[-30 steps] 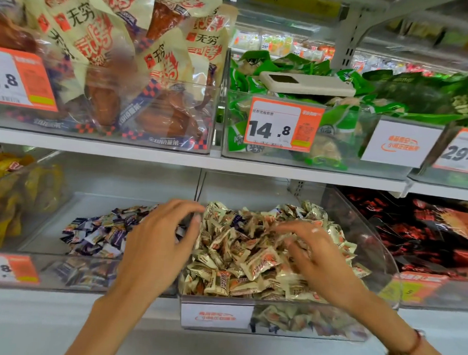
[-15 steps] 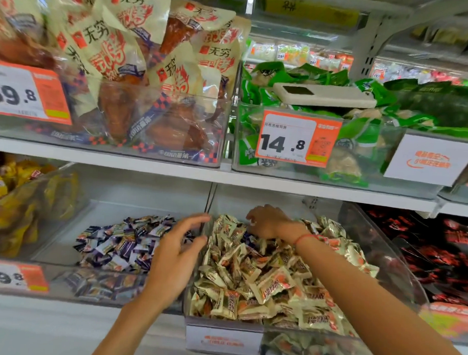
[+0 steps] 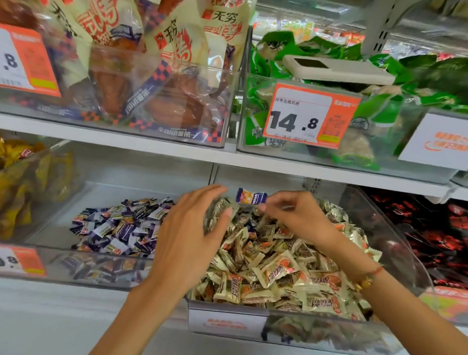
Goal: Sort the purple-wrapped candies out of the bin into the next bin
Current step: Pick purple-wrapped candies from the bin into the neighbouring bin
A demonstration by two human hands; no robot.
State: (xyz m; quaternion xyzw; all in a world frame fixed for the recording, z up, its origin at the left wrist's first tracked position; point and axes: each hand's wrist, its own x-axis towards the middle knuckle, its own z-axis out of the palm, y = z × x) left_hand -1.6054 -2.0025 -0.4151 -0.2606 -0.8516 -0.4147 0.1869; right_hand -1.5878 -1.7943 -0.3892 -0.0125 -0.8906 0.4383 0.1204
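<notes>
A: Purple-wrapped candy (image 3: 251, 197), one piece, is pinched at its crimped end by the right hand (image 3: 297, 216), held up above the back of the cream-candy bin (image 3: 228, 323).

B: Nearest that bin?

A: Its clear plastic front wall carries a white label strip and stands out past the shelf edge. Inside is a heaped mound of cream and tan candies (image 3: 282, 273), glossy pillow packs with toothed ends, filling it almost to the rim.

B: And the left hand (image 3: 189, 245)?

A: Fingers spread and loosely bent, holding nothing, hovering over that bin's left edge. A red cord bracelet (image 3: 370, 276) with a gold bead sits on the right wrist.

B: Left of the bin?

A: The next bin (image 3: 49, 260), also clear, holds a low, loose pile of purple and white candies (image 3: 120, 226); bare floor shows behind the pile and to its left.

B: Further back?

A: Above the bin, a white shelf (image 3: 121, 143) carries tubs of bagged snacks, an orange price tag (image 3: 310, 115) reading 14.8, and a flat white device (image 3: 339, 69) on green packets.
</notes>
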